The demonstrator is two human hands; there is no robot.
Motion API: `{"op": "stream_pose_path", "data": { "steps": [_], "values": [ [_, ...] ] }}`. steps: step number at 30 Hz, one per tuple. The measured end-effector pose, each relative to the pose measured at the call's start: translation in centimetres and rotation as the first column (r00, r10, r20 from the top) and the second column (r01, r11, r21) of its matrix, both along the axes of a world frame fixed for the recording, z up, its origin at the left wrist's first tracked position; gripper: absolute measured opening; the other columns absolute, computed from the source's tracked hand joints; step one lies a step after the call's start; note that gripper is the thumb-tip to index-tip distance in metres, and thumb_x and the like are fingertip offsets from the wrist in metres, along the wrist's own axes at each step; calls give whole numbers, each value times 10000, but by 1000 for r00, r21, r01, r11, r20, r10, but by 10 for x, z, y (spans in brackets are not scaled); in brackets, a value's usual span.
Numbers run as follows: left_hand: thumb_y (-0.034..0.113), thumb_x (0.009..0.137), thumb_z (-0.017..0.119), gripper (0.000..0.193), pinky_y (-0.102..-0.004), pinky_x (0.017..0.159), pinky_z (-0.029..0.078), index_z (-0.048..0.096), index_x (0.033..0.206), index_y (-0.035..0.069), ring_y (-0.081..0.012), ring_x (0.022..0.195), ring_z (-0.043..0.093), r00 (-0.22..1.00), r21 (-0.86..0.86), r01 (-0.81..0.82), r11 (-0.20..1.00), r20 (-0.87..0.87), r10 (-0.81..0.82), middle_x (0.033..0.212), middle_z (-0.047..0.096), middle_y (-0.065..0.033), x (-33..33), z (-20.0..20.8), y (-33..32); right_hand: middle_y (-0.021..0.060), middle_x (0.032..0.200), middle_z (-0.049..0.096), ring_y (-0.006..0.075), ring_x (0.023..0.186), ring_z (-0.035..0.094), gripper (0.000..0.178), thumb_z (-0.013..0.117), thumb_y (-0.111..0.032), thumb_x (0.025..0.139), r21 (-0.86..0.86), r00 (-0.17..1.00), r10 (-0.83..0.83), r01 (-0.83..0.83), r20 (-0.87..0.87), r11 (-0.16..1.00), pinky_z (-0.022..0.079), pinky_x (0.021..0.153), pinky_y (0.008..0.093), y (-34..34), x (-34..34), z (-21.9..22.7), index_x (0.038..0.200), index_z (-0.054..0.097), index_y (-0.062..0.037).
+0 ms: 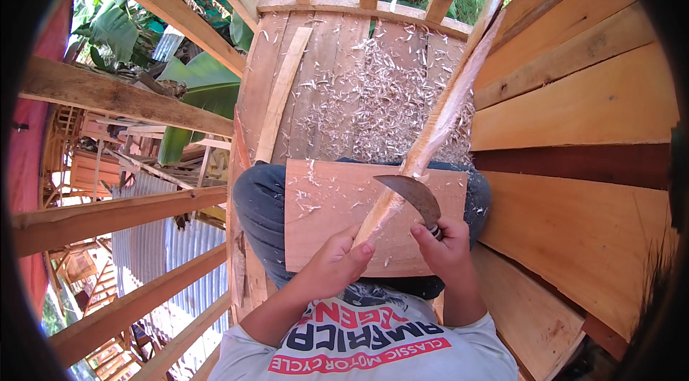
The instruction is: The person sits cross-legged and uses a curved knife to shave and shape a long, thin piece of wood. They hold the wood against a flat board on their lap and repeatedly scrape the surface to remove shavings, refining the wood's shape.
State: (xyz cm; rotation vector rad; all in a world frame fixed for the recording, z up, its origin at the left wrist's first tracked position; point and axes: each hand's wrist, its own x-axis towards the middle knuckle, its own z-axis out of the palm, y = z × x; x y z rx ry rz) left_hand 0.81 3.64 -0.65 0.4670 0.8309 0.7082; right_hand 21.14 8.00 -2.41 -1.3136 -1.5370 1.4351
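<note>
My left hand (341,257) is wrapped round the near end of a long wooden pole (446,109). The pole slants away from me to the far right, pale and freshly shaved along its length, with a darker split toward the far tip. In my right hand (443,242) is the short handle of a curved knife (414,194). Its dark, hooked blade lies across the pole just ahead of my left hand, the tip pointing left. Under both, a flat wooden board (316,198) rests over my lap with a few shavings on it.
Curled shavings (387,104) cover much of the plank floor (269,43) ahead. A narrow wooden strip (284,94) lies there at left. Railing bars (122,221) stand on my left, and a plank wall (574,115) closes the right side. Banana leaves (208,86) hang beyond the rails.
</note>
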Motion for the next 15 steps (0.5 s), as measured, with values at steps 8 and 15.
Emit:
{"op": "stream_pose_path", "data": {
  "steps": [8, 15],
  "values": [
    [499, 951, 431, 416, -202, 399, 245, 379, 826, 105, -41, 439, 295, 996, -47, 41, 998, -82, -45, 566, 333, 54, 2, -5, -9, -8, 482, 406, 69, 358, 386, 335, 565, -281, 934, -270, 899, -252, 159, -359, 950, 318, 340, 235, 12, 38, 8, 702, 479, -56],
    [388, 970, 441, 466, -172, 475, 307, 426, 1218, -5, -17, 545, 380, 975, 129, 26, 991, -220, 3, 670, 432, 57, 7, -8, -4, -79, 530, 444, 13, 475, 410, 182, 661, -169, 871, -538, 993, -28, -37, -113, 842, 303, 417, 203, 4, 17, 13, 811, 622, -2]
  ]
}}
